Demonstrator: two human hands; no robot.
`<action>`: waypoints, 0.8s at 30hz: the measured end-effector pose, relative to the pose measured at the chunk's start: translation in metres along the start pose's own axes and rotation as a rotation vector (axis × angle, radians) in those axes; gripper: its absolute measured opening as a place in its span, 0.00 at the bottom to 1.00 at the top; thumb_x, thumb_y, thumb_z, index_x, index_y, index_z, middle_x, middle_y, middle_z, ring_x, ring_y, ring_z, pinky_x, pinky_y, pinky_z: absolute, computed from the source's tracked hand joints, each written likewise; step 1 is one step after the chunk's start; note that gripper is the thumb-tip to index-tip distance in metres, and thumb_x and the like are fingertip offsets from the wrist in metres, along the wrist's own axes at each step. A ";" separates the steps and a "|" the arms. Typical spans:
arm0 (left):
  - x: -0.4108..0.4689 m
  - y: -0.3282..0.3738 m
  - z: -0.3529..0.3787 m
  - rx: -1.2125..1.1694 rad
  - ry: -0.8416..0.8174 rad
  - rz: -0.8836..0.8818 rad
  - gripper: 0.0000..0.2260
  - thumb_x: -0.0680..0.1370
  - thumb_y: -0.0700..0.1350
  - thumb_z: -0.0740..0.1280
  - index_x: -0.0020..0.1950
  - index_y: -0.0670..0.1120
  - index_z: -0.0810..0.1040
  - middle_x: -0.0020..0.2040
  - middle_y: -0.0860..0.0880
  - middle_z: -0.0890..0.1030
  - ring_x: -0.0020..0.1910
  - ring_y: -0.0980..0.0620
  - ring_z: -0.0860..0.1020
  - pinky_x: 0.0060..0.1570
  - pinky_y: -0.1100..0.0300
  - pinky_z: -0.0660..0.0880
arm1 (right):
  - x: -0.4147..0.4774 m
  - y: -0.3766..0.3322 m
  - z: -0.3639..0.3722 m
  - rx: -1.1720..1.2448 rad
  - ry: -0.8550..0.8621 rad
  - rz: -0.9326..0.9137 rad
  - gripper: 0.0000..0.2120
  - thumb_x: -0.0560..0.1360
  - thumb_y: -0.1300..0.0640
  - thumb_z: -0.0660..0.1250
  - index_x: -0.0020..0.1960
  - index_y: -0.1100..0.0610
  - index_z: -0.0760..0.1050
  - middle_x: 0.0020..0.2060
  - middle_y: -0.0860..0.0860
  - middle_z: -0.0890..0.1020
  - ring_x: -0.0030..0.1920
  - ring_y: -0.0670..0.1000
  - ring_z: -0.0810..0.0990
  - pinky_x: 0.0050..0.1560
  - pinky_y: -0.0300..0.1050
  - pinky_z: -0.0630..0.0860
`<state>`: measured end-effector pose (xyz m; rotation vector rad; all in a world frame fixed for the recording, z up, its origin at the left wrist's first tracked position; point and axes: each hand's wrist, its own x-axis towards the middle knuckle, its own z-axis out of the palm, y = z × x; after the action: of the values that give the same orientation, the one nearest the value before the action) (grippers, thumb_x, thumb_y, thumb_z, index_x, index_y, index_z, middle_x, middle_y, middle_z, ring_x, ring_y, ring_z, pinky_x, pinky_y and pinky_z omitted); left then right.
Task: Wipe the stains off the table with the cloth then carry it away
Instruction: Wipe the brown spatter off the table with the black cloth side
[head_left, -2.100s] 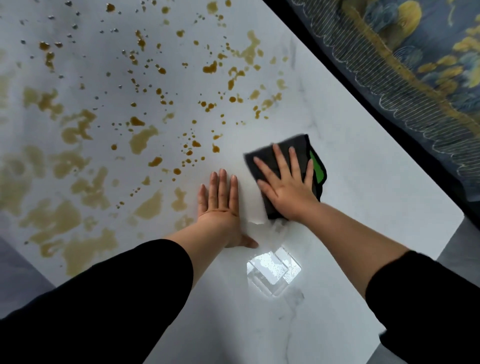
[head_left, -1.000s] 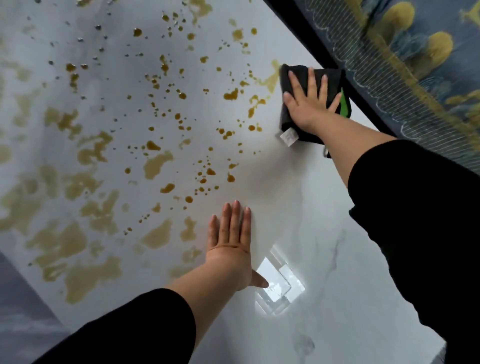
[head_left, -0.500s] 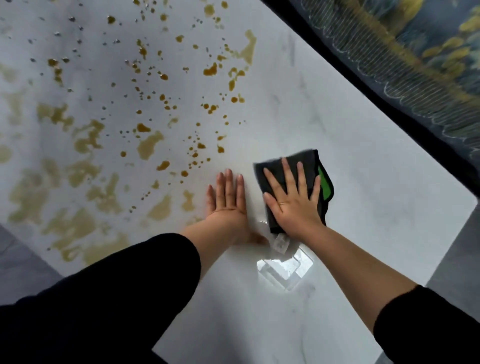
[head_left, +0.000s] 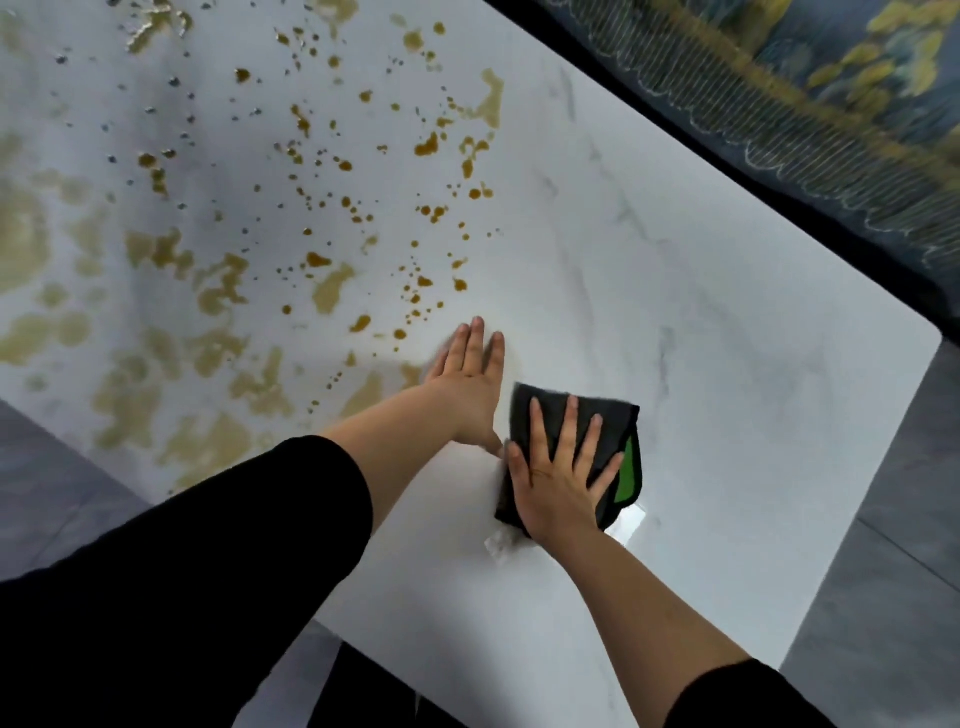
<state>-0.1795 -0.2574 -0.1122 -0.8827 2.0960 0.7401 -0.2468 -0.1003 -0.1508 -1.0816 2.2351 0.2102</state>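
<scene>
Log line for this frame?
step: wipe | right hand: flat on dark grey cloth | left hand: flat on white marble table | brown stains: present

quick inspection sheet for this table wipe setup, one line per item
surface: white marble-look table, glossy, with grey veins.
job's things: brown stains spattered over the left and far part; dark cloth with a green edge lies flat near the near edge, a white tag sticking out.
clutter: nothing seen.
grips: left hand flat on the table, fingers straight, beside the cloth; right hand spread, pressing on the cloth.
cables: nothing seen.
surroundings: grey floor; blue and yellow patterned textile beyond the far edge.
</scene>
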 end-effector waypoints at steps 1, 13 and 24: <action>-0.001 -0.003 0.000 -0.008 0.029 0.022 0.54 0.74 0.63 0.68 0.76 0.43 0.29 0.74 0.40 0.26 0.75 0.42 0.30 0.73 0.49 0.36 | -0.003 -0.005 0.003 0.007 -0.008 0.026 0.27 0.76 0.35 0.34 0.63 0.35 0.17 0.64 0.42 0.18 0.68 0.51 0.19 0.59 0.61 0.18; 0.004 -0.017 0.010 0.168 0.254 0.046 0.30 0.84 0.54 0.51 0.79 0.47 0.36 0.79 0.44 0.36 0.78 0.47 0.38 0.74 0.52 0.38 | -0.001 -0.009 0.000 0.049 -0.022 0.018 0.27 0.78 0.36 0.37 0.62 0.34 0.17 0.62 0.42 0.15 0.70 0.54 0.21 0.65 0.67 0.27; -0.001 -0.016 0.010 0.231 0.269 0.056 0.30 0.84 0.54 0.50 0.79 0.47 0.38 0.79 0.44 0.38 0.78 0.47 0.39 0.74 0.47 0.37 | 0.002 -0.001 0.012 0.050 0.052 0.008 0.25 0.74 0.33 0.33 0.62 0.30 0.18 0.62 0.39 0.16 0.67 0.49 0.19 0.63 0.64 0.23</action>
<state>-0.1630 -0.2595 -0.1205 -0.8349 2.3941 0.4118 -0.2409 -0.0976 -0.1609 -1.0631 2.2788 0.1297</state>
